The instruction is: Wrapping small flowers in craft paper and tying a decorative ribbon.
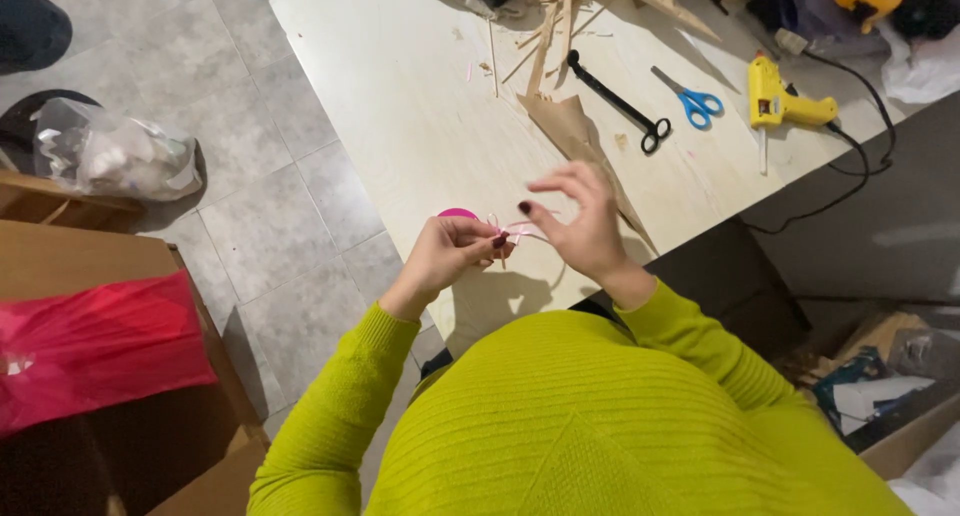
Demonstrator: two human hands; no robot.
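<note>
Left of our hands a red bag (95,351) on a brown box (60,266), our left hand (450,256) pinching a thin pink ribbon (510,231), right hand (580,221) pulling its end, fingers spread, over the board (400,106)

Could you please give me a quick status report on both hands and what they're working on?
Left hand pinching a thin pink ribbon, pink spool just behind. Right hand pulling the ribbon's other end. Brown paper cone beyond the hands, not touching.

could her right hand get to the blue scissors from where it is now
Probably yes: the right hand pinches pink ribbon, but the tabletop between it and the blue scissors shows only a brown paper cone.
</note>
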